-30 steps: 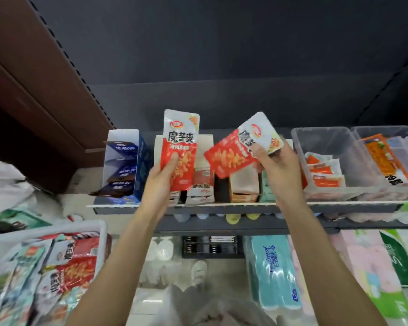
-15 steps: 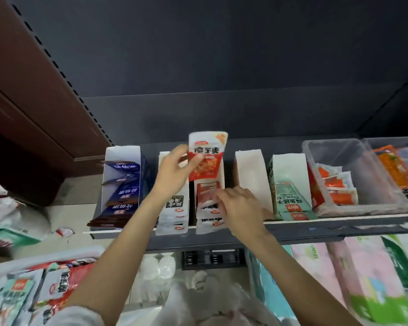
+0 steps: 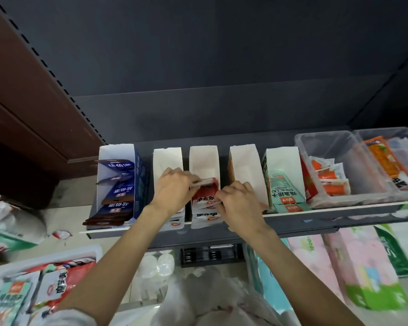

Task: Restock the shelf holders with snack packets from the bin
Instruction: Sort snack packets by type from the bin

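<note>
A red and white snack packet (image 3: 204, 196) lies in the third white cardboard holder (image 3: 204, 158) on the shelf, on top of other packets of the same kind. My left hand (image 3: 172, 189) pinches its top edge from the left. My right hand (image 3: 239, 203) presses its right side, fingers closed on it. The white bin (image 3: 57, 252) at the lower left holds several red and green snack packets (image 3: 54, 285).
Other holders stand along the shelf edge (image 3: 292, 212): a blue box of dark sachets (image 3: 118, 184), a white holder (image 3: 247, 170) to the right, a green carton (image 3: 283, 184). Two clear tubs (image 3: 325, 147) with orange packets stand at the right. Tissue packs (image 3: 363, 274) fill the shelf below.
Both hands first held a red packet up in front of the shelf. The right one put its packet into the holder, then the left brought its packet down into the same holder.
</note>
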The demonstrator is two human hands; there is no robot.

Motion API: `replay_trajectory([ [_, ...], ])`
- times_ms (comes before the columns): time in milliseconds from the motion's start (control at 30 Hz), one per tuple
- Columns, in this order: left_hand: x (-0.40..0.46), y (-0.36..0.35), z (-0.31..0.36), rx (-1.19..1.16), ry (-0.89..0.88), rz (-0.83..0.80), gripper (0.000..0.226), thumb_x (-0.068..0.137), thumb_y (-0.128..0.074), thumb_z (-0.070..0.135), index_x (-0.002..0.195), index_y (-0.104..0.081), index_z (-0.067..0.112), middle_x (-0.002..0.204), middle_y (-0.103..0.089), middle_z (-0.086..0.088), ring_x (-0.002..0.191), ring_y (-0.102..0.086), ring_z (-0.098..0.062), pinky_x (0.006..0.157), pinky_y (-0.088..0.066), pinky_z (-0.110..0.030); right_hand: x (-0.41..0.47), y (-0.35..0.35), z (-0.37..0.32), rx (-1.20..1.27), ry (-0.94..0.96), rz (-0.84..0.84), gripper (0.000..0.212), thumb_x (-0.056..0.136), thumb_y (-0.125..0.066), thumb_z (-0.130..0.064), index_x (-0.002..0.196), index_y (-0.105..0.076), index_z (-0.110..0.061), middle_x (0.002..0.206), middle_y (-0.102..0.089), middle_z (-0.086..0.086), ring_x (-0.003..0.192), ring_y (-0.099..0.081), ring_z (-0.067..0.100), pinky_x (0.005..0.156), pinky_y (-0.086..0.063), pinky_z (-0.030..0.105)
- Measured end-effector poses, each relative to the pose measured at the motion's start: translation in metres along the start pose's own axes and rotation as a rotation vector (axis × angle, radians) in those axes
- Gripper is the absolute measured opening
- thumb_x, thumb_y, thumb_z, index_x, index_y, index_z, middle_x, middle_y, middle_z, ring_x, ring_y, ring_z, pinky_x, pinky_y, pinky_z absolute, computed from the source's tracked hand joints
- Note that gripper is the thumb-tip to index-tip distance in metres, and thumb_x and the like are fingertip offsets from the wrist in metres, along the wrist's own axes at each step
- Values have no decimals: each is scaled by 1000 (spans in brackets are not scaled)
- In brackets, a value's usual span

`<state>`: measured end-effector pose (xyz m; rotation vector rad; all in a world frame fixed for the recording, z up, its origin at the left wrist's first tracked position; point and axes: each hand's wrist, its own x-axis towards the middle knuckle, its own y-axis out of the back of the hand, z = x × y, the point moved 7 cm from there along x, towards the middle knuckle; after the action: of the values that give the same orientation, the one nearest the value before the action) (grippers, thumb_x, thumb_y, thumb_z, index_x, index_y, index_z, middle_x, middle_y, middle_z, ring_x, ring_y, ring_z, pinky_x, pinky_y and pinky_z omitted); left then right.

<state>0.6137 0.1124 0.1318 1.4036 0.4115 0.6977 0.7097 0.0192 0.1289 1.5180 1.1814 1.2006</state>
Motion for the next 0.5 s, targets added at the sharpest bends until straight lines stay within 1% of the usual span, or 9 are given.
replay_trajectory([
  [67, -5, -7, 5, 31, -25, -112, 32, 95, -51, 36, 125, -61, 29, 114, -67, 4, 105, -54, -19, 90, -35, -32, -2, 1, -1, -22, 16, -54, 13, 85, -63, -24, 85, -74, -19, 82, -71, -3, 86, -56, 21, 75, -42, 37],
  [133, -13, -12, 9, 50, -31, -260, 39, 96, -46, 35, 135, -50, 31, 115, -64, 3, 112, -47, -20, 94, -30, -34, -5, 1, 0, -40, 29, -139, 24, 92, -51, -27, 101, -72, -19, 99, -70, -3, 101, -51, 20, 85, -36, 37],
  [200, -24, -9, 13, 43, -6, -355, 45, 96, -44, 30, 141, -41, 32, 120, -61, 3, 119, -43, -19, 96, -25, -36, -11, 6, 2, -22, 35, -167, 27, 93, -49, -28, 109, -70, -21, 108, -68, -4, 110, -48, 19, 91, -34, 36],
  [233, -31, -2, 15, 32, 13, -349, 47, 96, -44, 29, 142, -38, 32, 127, -57, 4, 123, -41, -18, 97, -23, -36, -14, 13, 3, -6, 36, -145, 26, 92, -52, -27, 109, -70, -21, 108, -69, -3, 109, -50, 20, 90, -35, 37],
  [300, -45, 19, 17, 0, 70, -245, 46, 96, -45, 29, 142, -40, 31, 136, -53, 5, 126, -42, -17, 97, -24, -35, -23, 32, 3, 53, 34, -32, 19, 88, -60, -22, 102, -72, -19, 98, -72, -1, 99, -57, 22, 85, -42, 37],
  [333, -56, 32, 16, -26, 103, -145, 44, 95, -46, 30, 138, -45, 30, 134, -56, 5, 123, -46, -17, 96, -26, -34, -28, 40, 3, 94, 35, 33, 16, 86, -63, -19, 100, -72, -18, 92, -73, 1, 93, -60, 23, 81, -45, 37],
  [367, -70, 46, 16, -58, 133, -22, 39, 94, -46, 31, 132, -53, 29, 126, -61, 4, 115, -53, -19, 92, -30, -34, -34, 48, 1, 156, 38, 101, 16, 85, -64, -15, 99, -71, -17, 88, -73, 2, 87, -62, 24, 77, -47, 37],
  [433, -107, 74, 13, -119, 222, 215, 30, 90, -45, 34, 110, -66, 25, 100, -69, 5, 91, -62, -18, 81, -32, -32, -48, 62, -8, 312, 70, 219, 17, 86, -60, -13, 99, -70, -15, 85, -72, 2, 78, -64, 21, 71, -50, 33],
  [500, -152, 92, 7, -164, 351, 406, 21, 89, -47, 32, 87, -65, 22, 80, -65, 10, 74, -58, -10, 75, -30, -29, -62, 67, -25, 465, 117, 269, 21, 89, -55, -17, 103, -70, -14, 86, -72, 0, 75, -65, 17, 68, -51, 30],
])
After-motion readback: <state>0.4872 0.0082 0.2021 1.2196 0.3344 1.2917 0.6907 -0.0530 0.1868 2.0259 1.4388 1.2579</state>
